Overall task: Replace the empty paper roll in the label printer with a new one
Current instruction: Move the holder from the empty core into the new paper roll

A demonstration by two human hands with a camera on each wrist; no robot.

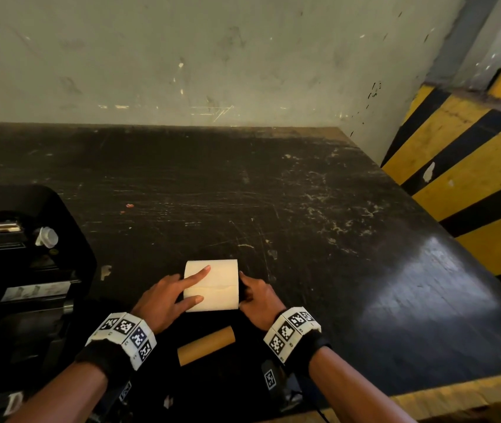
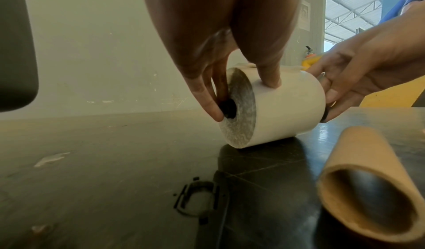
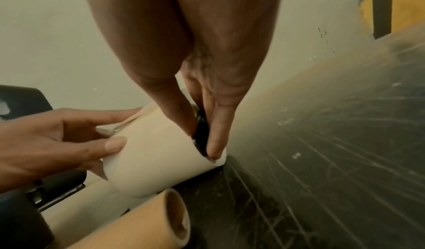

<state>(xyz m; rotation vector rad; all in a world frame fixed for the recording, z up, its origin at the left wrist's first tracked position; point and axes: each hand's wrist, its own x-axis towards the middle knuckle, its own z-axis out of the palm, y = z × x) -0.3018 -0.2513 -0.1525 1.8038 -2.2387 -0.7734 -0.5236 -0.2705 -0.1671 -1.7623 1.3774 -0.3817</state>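
Note:
A new white paper roll lies on its side on the black table. My left hand holds its left end, with thumb and index finger on top and the other fingers at the core hole. A black spindle sits in that core. My right hand pinches the spindle's black end at the roll's right face. The empty brown cardboard core lies just in front of the roll. The open black label printer stands at the left.
A scuffed pale wall runs along the back of the table. A yellow-and-black striped barrier borders the table's right side. The tabletop right of and behind the roll is bare and scratched.

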